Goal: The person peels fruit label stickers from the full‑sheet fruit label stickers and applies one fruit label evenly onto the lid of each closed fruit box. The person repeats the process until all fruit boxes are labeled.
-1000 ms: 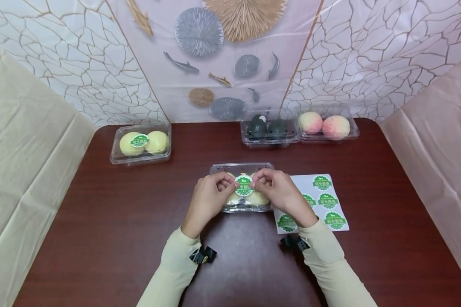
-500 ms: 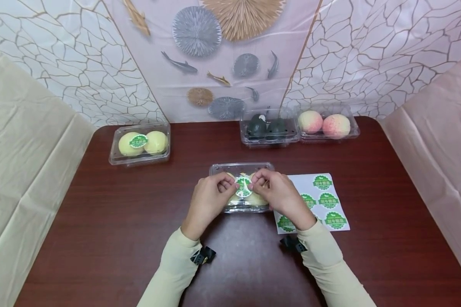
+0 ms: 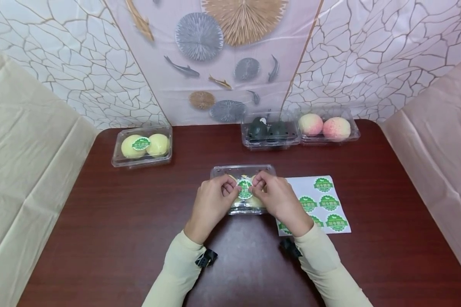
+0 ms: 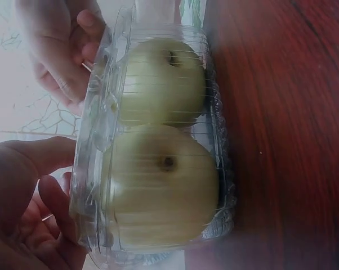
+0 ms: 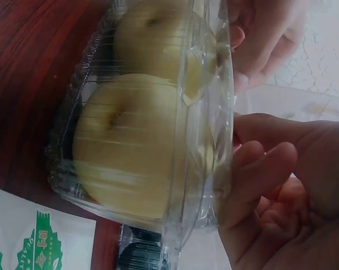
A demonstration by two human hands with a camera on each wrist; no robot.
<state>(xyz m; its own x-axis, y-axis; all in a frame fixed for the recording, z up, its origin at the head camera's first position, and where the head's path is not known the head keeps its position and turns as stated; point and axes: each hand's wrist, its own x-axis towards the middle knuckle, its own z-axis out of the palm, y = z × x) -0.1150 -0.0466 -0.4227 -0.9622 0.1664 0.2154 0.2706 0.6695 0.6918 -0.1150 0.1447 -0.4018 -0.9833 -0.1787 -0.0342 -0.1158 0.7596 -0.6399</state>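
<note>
The person's two arms (image 3: 165,285), both in snug cream fabric sleeves (image 3: 330,264), come in from the near side of the dark reddish-brown, shiny tabletop (image 3: 119,221), angled inward as I see them. Left hand (image 3: 213,198) and right hand (image 3: 278,200): mirrored, around mid-tabletop, well away from its left and right edges. Fingers curled on both; thumbs reach inward, tips near each other but apart. Wrists (image 3: 194,230) bare past the sleeve ends. Whether the fingertips pinch: can't tell.

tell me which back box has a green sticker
The left box, holding two yellow fruits: it bears the sticker; the dark-fruit box and peach box show none.
</note>
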